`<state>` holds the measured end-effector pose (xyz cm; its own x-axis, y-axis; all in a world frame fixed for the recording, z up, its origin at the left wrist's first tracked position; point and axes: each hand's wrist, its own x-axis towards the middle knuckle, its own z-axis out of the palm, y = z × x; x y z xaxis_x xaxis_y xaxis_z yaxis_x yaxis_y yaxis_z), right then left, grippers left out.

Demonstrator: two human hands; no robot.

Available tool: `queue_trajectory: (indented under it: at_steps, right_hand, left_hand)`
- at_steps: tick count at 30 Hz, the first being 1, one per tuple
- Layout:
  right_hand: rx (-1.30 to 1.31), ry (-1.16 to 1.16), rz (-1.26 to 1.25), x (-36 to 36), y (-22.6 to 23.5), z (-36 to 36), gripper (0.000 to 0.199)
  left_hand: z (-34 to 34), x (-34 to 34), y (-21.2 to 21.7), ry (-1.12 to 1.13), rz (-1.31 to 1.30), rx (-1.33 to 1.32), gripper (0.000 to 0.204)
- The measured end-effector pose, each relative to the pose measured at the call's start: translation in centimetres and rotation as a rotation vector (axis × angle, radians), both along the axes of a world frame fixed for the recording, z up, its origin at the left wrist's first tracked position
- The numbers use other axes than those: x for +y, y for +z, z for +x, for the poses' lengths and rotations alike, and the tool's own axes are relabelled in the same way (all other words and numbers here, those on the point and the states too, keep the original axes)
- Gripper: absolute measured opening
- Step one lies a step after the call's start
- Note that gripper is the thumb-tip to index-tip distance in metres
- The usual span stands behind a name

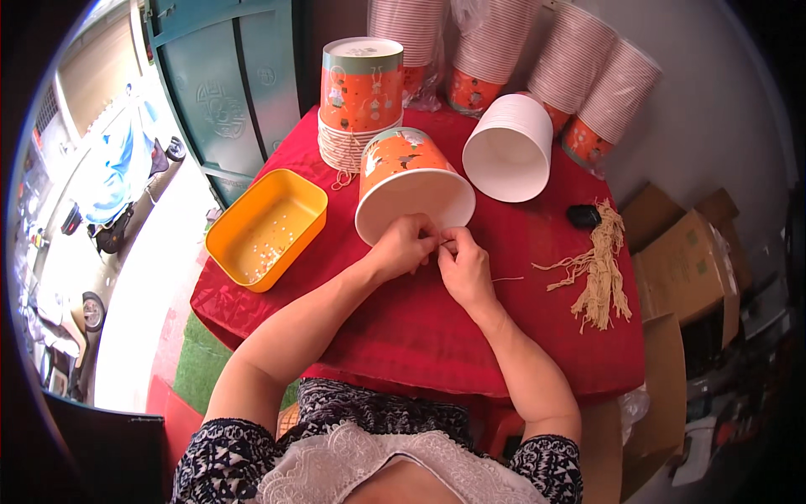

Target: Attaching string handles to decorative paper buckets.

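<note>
An orange paper bucket (411,155) with a pale inside lies tipped on the red-covered table, its open mouth toward me. Just below its rim, my left hand (407,244) and my right hand (466,267) meet fingertip to fingertip, both closed in a pinch. A thin beige string (508,278) passes between the fingertips, and one end trails out to the right of my right hand. How it runs between the fingers is mostly hidden. A bundle of similar strings (604,265) lies on the table at the right.
A yellow plastic tray (316,223) with small white bits stands at the left. Behind are stacked orange buckets (361,92), a white bucket (508,151) on its side and tall wrapped stacks (495,42). A small black object (583,216) sits beside the strings; cardboard boxes (684,269) stand right.
</note>
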<state>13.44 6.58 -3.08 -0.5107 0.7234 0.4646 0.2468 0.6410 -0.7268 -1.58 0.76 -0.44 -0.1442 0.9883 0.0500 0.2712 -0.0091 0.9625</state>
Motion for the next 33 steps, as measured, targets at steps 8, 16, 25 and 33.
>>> queue_trajectory:
  at_steps: [8, 16, 25, 33]
  right_hand:
    - [-0.056, -0.034, -0.053, -0.3, 0.3, -0.6, 0.013]
    - [-0.083, -0.094, 0.018, -0.1, 0.1, -1.0, 0.011]
    - [-0.028, -0.079, -0.014, 0.2, 0.0, -1.0, 0.011]
    - [-0.041, -0.095, 0.002, 0.1, 0.1, -1.0, 0.009]
  left_hand:
    - [-0.2, 0.2, -0.6, 0.01, 0.003, -0.054, 0.015]
    - [0.0, 0.2, -0.6, 0.042, 0.027, -0.119, 0.016]
    - [-0.6, 0.5, -1.9, 0.156, 0.358, 0.316, 0.011]
    - [-0.7, 0.7, -1.9, 0.114, 0.259, 0.426, 0.01]
